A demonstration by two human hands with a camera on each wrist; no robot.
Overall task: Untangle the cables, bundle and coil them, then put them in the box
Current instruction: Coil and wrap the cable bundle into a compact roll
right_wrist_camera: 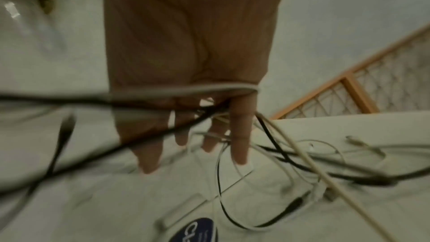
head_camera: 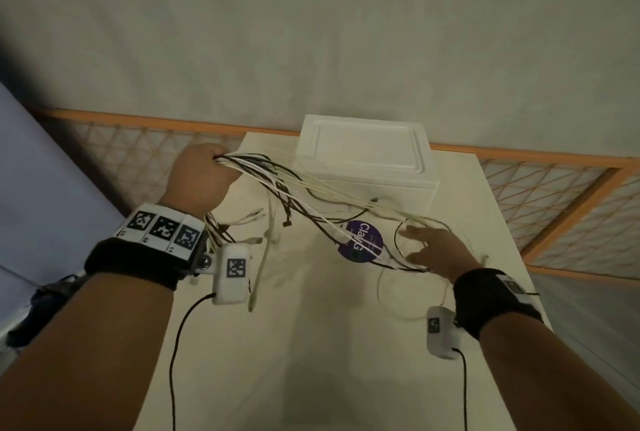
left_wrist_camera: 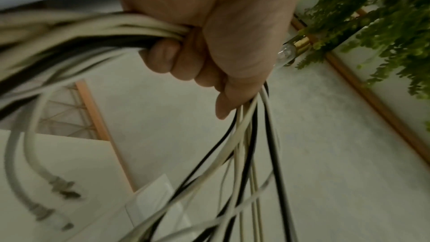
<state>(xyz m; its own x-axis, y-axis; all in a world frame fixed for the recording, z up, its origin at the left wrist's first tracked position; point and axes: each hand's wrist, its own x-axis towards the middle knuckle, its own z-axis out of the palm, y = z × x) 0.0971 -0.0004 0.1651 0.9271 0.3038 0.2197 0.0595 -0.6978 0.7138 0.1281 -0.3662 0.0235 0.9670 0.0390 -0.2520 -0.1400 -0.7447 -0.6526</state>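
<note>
Your left hand (head_camera: 199,178) clamps the cables (head_camera: 311,202), which run diagonally down to your right hand (head_camera: 436,250), fingers spread among loose loops nearer the closed box (head_camera: 363,160).

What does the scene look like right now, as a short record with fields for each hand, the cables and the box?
left hand: grips one end of the cable bundle
right hand: fingers straight, threaded among strands
cables: black and white, stretched between both hands, loose ends on table
box: white, lid on, at table's far edge
</note>
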